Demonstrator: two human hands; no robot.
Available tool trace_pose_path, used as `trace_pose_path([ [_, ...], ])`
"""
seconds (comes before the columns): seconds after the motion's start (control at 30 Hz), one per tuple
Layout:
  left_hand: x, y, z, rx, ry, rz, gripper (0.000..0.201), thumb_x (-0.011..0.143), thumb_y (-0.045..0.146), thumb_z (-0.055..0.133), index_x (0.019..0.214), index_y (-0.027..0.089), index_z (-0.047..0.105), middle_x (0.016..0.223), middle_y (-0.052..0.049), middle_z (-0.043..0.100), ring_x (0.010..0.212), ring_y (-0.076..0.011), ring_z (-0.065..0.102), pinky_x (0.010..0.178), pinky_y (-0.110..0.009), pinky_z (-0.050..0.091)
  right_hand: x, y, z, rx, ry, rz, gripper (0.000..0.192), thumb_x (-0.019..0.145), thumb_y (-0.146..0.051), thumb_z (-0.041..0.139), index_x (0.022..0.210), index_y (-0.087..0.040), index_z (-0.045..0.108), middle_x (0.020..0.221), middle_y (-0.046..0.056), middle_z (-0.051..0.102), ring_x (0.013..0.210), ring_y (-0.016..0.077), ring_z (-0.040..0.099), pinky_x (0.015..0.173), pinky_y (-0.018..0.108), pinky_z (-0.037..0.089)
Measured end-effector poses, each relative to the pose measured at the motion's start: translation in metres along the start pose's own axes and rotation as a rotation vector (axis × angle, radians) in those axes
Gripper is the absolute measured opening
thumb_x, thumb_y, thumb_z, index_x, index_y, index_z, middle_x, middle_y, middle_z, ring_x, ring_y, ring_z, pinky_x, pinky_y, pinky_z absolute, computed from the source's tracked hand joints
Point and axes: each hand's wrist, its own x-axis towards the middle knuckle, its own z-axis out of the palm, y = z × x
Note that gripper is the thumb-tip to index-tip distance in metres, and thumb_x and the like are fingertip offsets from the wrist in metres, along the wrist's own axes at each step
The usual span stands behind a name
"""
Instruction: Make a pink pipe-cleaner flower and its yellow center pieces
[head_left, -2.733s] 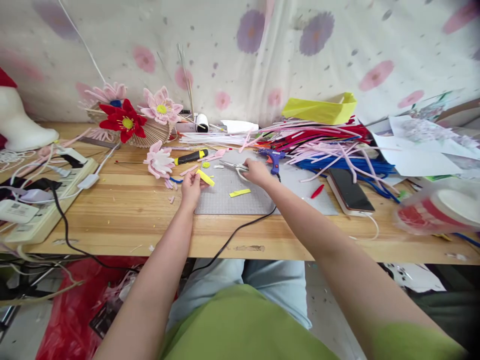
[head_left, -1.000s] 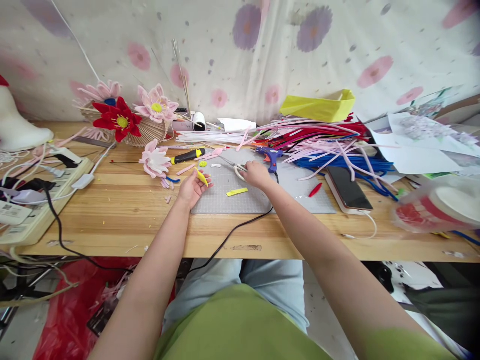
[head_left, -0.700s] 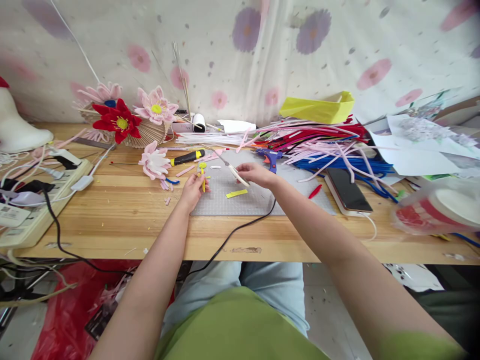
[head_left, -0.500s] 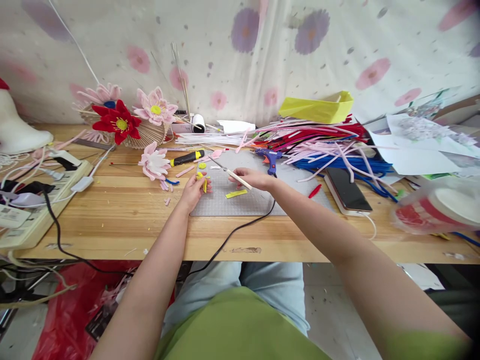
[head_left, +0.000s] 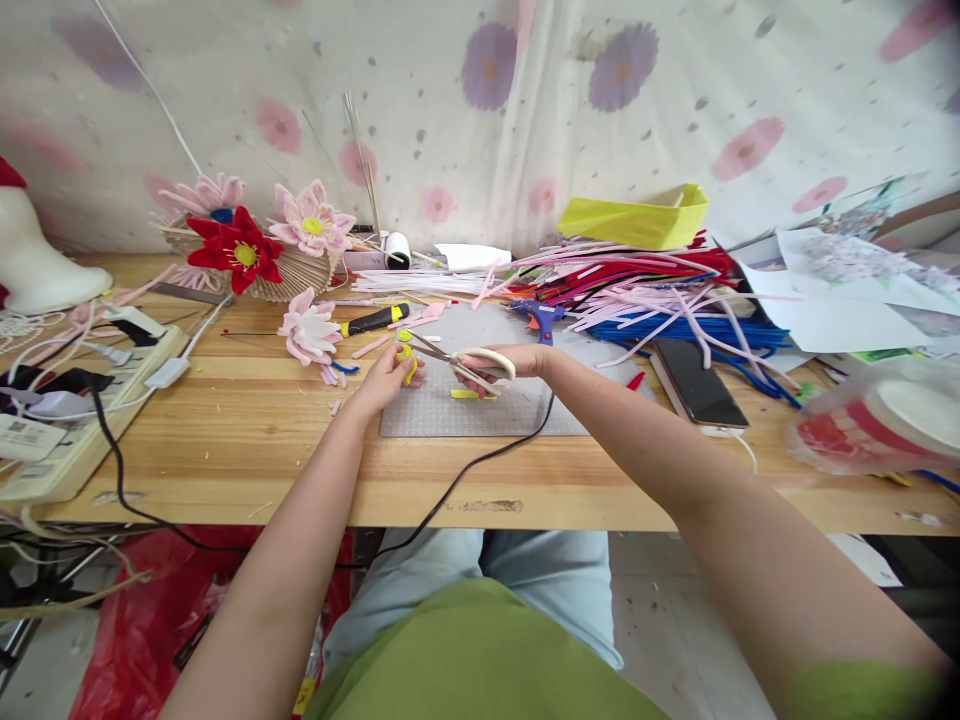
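Between the fingers of my left hand (head_left: 386,380) is a small yellow strip (head_left: 409,371), curled and partly hidden by the fingertips. My right hand (head_left: 484,368) grips a pair of scissors (head_left: 496,362) with cream handles, their blades parted and pointing left at the yellow piece. Under the scissors, a flat yellow strip (head_left: 469,394) lies on the grey cutting mat (head_left: 450,420). Just beyond the left fingertips sits a small yellow disc (head_left: 404,335).
A blue glue gun (head_left: 541,318) rests behind my right hand, its black cord crossing the table edge. A black-and-yellow utility knife (head_left: 375,319) and pink-white flower (head_left: 309,328) lie left. Coloured pipe cleaners (head_left: 637,285), a phone (head_left: 701,380) and a cup (head_left: 877,415) stand right.
The scissors have turned and opened, so their handle loops now show, and the blades have come nearer to the yellow piece in my left hand. My left hand has barely shifted.
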Motion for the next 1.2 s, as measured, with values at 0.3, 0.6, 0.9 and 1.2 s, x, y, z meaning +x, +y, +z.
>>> trace_pose_path([
  [0.3,-0.002,-0.002,-0.001,-0.001,0.001,-0.022,0.025,0.079,0.029,0.055,0.098,0.015,0.045,0.085,-0.004,0.061,0.063,-0.0101,0.062,0.059,-0.025,0.051,-0.009,-0.005,-0.001,-0.046,-0.071,0.027,0.056,0.076,-0.066,0.042,0.083,-0.011,0.054,0.075,0.005,0.06,0.059,0.0083,0.056,0.05,0.018,0.043],
  [0.6,-0.002,0.0,0.003,0.108,0.01,0.025,0.03,0.077,0.031,0.057,0.1,0.017,0.046,0.087,-0.005,0.062,0.067,-0.0114,0.062,0.059,-0.025,0.05,-0.007,-0.01,-0.001,-0.018,-0.088,0.082,0.059,0.078,-0.066,0.037,0.082,-0.01,0.055,0.072,0.006,0.062,0.057,0.0083,0.056,0.052,0.019,0.045],
  [0.9,-0.006,0.002,0.002,-0.023,-0.033,0.029,0.057,0.063,0.017,0.063,0.117,0.015,0.047,0.096,-0.008,0.064,0.073,-0.0156,0.062,0.064,-0.028,0.05,-0.008,-0.006,-0.002,-0.003,-0.087,0.028,0.059,0.076,-0.068,0.039,0.083,-0.011,0.054,0.072,0.006,0.061,0.058,0.0089,0.056,0.049,0.018,0.042],
  [1.2,-0.005,0.001,0.001,-0.095,0.036,0.057,0.052,0.069,0.024,0.061,0.118,0.015,0.047,0.096,-0.008,0.064,0.071,-0.0132,0.061,0.064,-0.028,0.05,-0.011,-0.003,-0.004,0.076,-0.105,0.035,0.055,0.078,-0.065,0.039,0.082,-0.011,0.053,0.073,0.006,0.06,0.061,0.0094,0.055,0.055,0.02,0.044],
])
